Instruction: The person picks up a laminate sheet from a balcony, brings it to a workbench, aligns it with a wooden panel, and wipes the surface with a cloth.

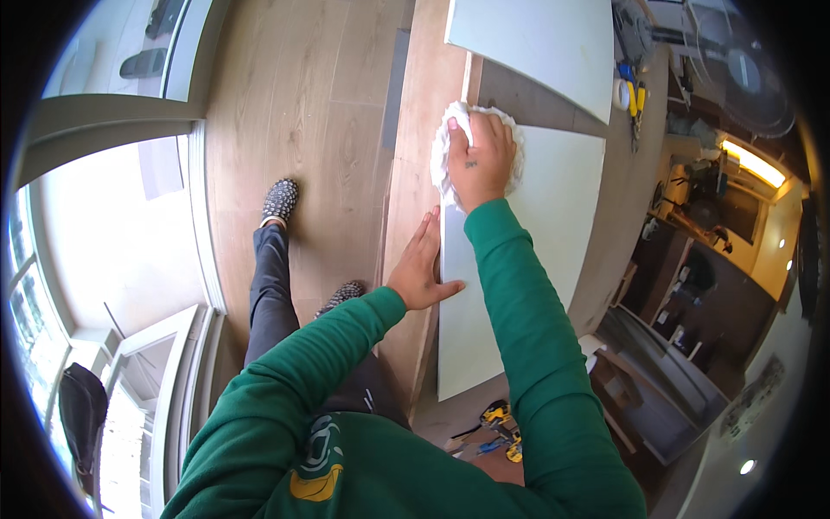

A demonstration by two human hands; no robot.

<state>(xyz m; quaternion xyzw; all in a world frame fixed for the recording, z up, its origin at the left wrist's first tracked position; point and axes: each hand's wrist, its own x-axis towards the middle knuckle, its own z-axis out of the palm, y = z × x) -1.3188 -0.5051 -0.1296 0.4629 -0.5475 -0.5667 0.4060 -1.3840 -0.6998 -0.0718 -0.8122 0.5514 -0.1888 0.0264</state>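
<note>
My right hand [480, 164] presses a bunched white cloth [443, 173] onto the far left corner of a white panel [527, 259], fingers curled over the cloth. My left hand [419, 272] rests along the panel's left edge with its fingers stretched out. Its thumb reaches onto the white face, while the other fingers lie toward the wooden board [406, 251] beside it. Part of the panel is covered by my right sleeve. Farther off lies a second white panel [540, 43], with a gap between the two.
Pliers with yellow handles [637, 99] and a roll of white tape [620, 93] lie at the right of the far panel. Yellow-and-black tools [501, 419] sit near my body. Wooden flooring [303, 104] runs along the left, by a glass door [130, 415].
</note>
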